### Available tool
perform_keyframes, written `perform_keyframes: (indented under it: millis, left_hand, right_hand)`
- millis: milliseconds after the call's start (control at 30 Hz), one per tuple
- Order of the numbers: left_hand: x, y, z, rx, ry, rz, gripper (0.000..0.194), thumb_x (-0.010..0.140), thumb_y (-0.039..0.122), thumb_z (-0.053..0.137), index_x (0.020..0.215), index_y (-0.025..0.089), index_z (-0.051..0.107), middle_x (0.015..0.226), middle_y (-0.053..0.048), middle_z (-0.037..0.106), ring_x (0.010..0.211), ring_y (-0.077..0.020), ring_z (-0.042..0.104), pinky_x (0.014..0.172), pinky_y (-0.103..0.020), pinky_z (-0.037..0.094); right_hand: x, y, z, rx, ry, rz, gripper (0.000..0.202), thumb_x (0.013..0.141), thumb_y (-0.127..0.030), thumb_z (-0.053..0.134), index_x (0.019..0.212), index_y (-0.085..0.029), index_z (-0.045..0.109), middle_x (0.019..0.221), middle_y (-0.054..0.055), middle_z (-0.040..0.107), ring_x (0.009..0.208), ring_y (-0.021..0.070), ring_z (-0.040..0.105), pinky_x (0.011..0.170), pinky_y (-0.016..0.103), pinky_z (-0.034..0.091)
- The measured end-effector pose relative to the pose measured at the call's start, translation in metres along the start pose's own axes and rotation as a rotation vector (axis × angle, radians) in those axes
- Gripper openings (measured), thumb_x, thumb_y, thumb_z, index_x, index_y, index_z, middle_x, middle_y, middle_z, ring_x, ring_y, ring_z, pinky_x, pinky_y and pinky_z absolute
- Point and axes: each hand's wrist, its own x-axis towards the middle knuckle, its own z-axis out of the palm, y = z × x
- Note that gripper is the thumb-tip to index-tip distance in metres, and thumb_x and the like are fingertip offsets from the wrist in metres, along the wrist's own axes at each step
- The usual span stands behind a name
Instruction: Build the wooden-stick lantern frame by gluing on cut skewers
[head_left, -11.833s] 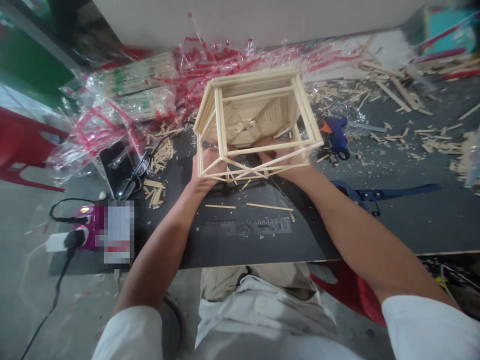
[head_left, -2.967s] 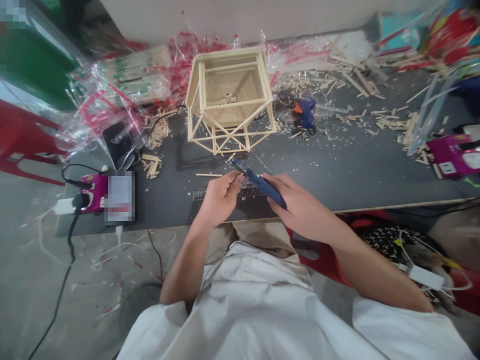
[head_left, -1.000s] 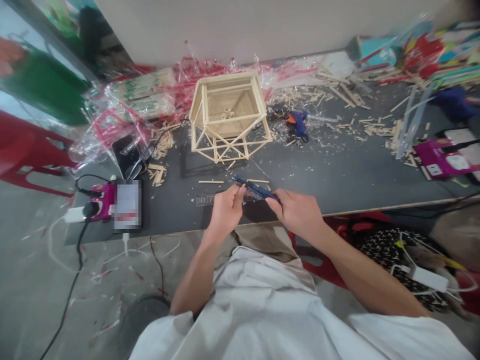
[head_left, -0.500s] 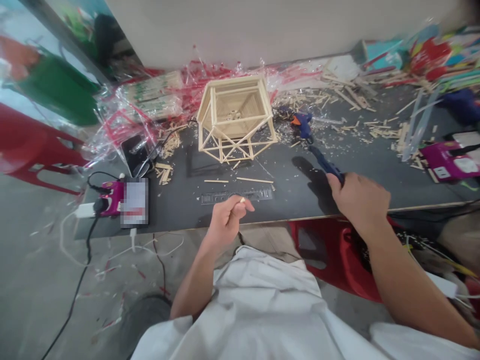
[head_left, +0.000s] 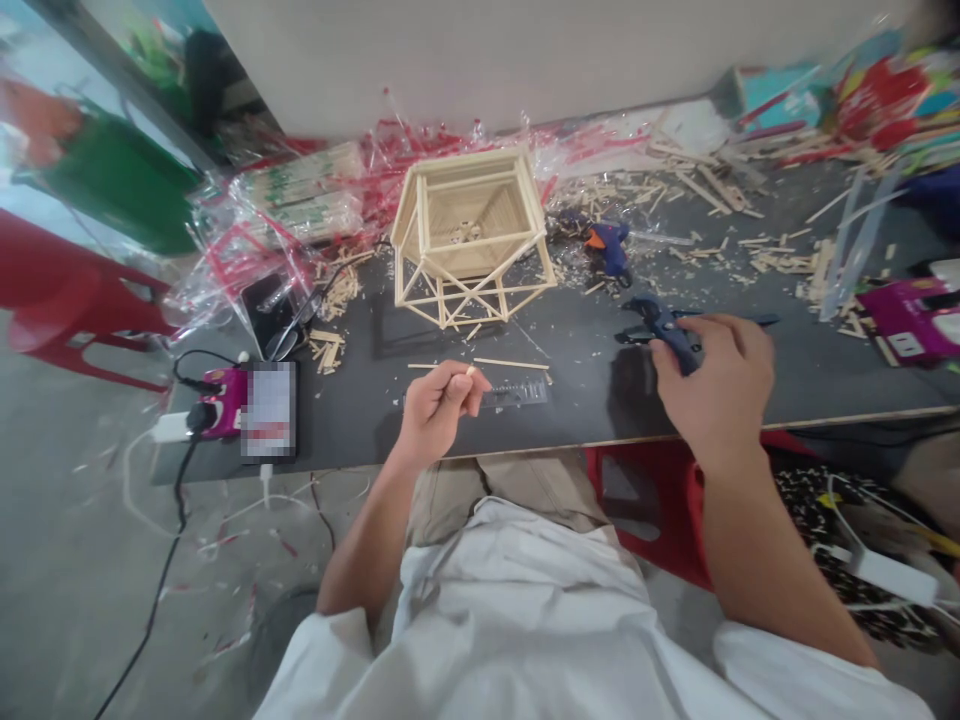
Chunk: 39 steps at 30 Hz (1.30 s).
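My left hand is closed in a pinch on a small wood piece, over the left part of a clear ruler. Farther right, my right hand has its thumb and fingers around a dark blue cutting tool, whose jaws point left. Beyond my left hand stands a wooden stick frame with an open top and crossed braces on its near side. One thin stick lies between the frame and the ruler; another is partly behind my left hand.
A blue glue gun lies right of the frame. At the left edge are a phone and a purple power strip. Stick offcuts and plastic wrapping litter the table.
My left hand has moved a little left and away from me with the small piece. The tool in my right hand has turned, and its jaws now show spread.
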Motion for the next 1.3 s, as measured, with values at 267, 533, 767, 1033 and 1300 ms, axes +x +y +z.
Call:
perform_keyframes:
  millis: [267, 533, 767, 1033, 1300]
  left_hand:
    - [0.029, 0.003, -0.013, 0.226, -0.179, 0.074, 0.045, 0.108, 0.052, 0.051, 0.089, 0.016, 0.07, 0.06, 0.0, 0.064, 0.051, -0.0085, 0.055, 0.054, -0.02, 0.043]
    - [0.033, -0.005, -0.019, 0.313, -0.192, 0.106, 0.043, 0.109, 0.046, 0.05, 0.084, 0.017, 0.068, 0.063, 0.0, 0.066, 0.056, -0.0089, 0.059, 0.059, -0.02, 0.044]
    - [0.03, -0.01, -0.015, 0.342, -0.164, 0.117, 0.039, 0.11, 0.038, 0.05, 0.081, 0.017, 0.066, 0.064, 0.002, 0.066, 0.056, -0.0076, 0.059, 0.06, -0.018, 0.044]
    - [0.027, -0.011, -0.02, 0.339, -0.159, 0.09, 0.038, 0.109, 0.035, 0.049, 0.081, 0.017, 0.066, 0.066, 0.001, 0.067, 0.059, -0.009, 0.061, 0.063, -0.021, 0.046]
    - [0.024, -0.012, -0.019, 0.308, -0.143, -0.069, 0.05, 0.108, 0.054, 0.047, 0.076, 0.018, 0.061, 0.064, 0.0, 0.067, 0.058, -0.0094, 0.057, 0.058, -0.021, 0.043]
  right_hand:
    - [0.015, -0.126, 0.012, 0.785, -0.186, -0.283, 0.01, 0.101, -0.035, 0.062, 0.098, -0.027, 0.067, 0.098, 0.006, 0.077, 0.087, 0.0199, 0.073, 0.075, 0.036, 0.063]
    - [0.014, -0.143, 0.042, 0.993, -0.067, -0.298, 0.011, 0.098, -0.016, 0.065, 0.097, -0.027, 0.064, 0.091, 0.001, 0.075, 0.083, 0.016, 0.072, 0.074, 0.031, 0.06]
    - [0.005, -0.147, 0.05, 0.894, -0.006, -0.262, 0.014, 0.099, -0.012, 0.062, 0.096, -0.026, 0.063, 0.089, 0.002, 0.075, 0.081, 0.0173, 0.073, 0.073, 0.032, 0.059]
    - [0.001, -0.151, 0.046, 0.726, -0.062, -0.214, 0.009, 0.1, -0.019, 0.062, 0.101, -0.026, 0.066, 0.093, 0.003, 0.077, 0.074, 0.0153, 0.071, 0.071, 0.029, 0.059]
    - [0.002, -0.149, 0.059, 0.813, -0.023, -0.34, 0.015, 0.096, -0.01, 0.062, 0.102, -0.025, 0.06, 0.093, 0.002, 0.075, 0.077, 0.0137, 0.07, 0.071, 0.026, 0.058]
